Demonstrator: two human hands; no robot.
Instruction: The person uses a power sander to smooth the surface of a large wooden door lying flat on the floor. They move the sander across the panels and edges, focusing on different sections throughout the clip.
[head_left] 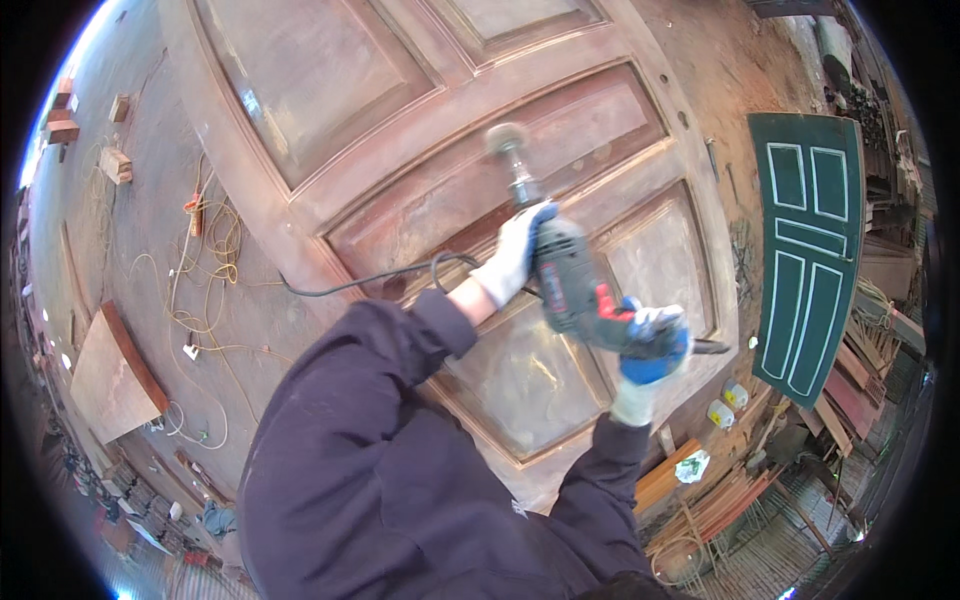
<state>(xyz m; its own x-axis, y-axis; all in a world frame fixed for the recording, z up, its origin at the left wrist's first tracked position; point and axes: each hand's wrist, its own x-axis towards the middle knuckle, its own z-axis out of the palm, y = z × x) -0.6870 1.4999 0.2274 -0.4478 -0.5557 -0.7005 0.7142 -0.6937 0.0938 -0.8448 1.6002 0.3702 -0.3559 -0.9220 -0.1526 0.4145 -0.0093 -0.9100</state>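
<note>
My left hand [512, 252], in a white and blue work glove, is closed around the front of a dark power drill [568, 275] with red parts. My right hand [655, 343], gloved the same way, grips the drill's rear handle. A round, pale head [507, 138], slightly blurred, is fitted at the drill's far end, over a long panel of a brown wooden door [620, 115]. Whether the head touches the wood I cannot tell. The door lies under both hands, its raised panels worn pale in places. A black cord [350, 283] runs left past my left wrist.
On the floor to the left lie a tangled yellowish extension cord [225, 250], wood blocks [116, 165] and a wooden board [115, 380]. A dark green panelled door [808, 255] is at the right. Timber strips [715, 510] and two small whitish-yellow containers [721, 413] are at the lower right.
</note>
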